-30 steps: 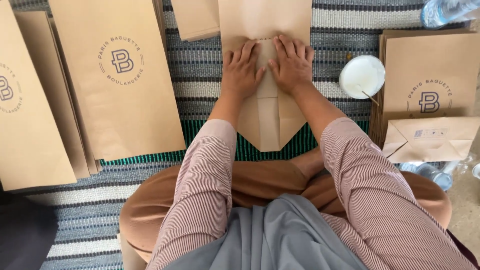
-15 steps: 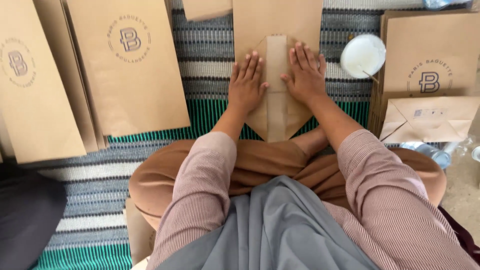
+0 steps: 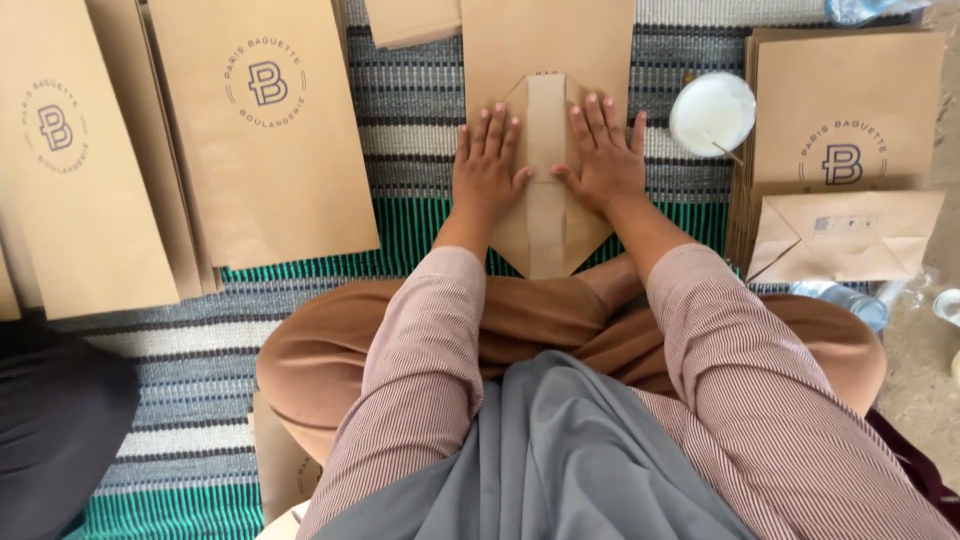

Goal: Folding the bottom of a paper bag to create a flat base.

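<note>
A brown paper bag [image 3: 545,45] lies flat on the striped mat [image 3: 400,140] in front of me, its folded bottom end pointing toward my knees. My left hand [image 3: 486,163] presses flat on the left flap of the fold. My right hand [image 3: 604,155] presses flat on the right flap. Between them runs the centre strip [image 3: 546,180] of the fold. Both hands have fingers spread and hold nothing.
Stacks of finished brown bags with round logos lie at the left [image 3: 265,130] and at the right [image 3: 845,110]. A white bowl of paste [image 3: 712,112] with a stick stands right of my hand. A folded bag [image 3: 850,235] and plastic bottles [image 3: 845,300] lie at the right.
Both hands slid apart from the centre of the fold to its two side flaps, uncovering the centre strip. The view shifted slightly.
</note>
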